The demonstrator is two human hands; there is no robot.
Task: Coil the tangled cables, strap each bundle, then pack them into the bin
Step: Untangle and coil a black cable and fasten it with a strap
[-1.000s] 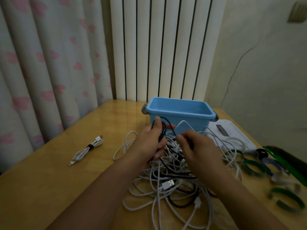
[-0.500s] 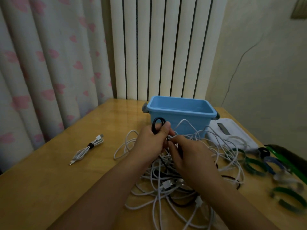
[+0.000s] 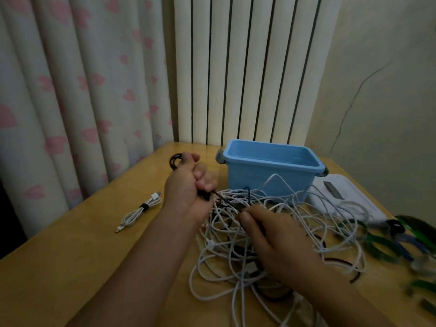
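A tangle of white and black cables (image 3: 278, 232) lies on the wooden table (image 3: 70, 267) in front of the blue bin (image 3: 271, 175). My left hand (image 3: 188, 187) grips a coiled black cable (image 3: 175, 160), whose loops stick out above my fist. A taut strand of that cable runs down to my right hand (image 3: 271, 239), which pinches it over the pile. One white cable bundle (image 3: 139, 211) with a black strap lies apart at the left.
Green, blue and black straps (image 3: 387, 241) lie scattered along the table's right edge. A folded white cloth (image 3: 342, 197) sits to the right of the bin. A curtain and a white radiator stand behind the table.
My left hand has pulled left and up, away from the bin, carrying the black coil. The strand between my hands has drawn taut. My right hand has dropped lower over the pile.
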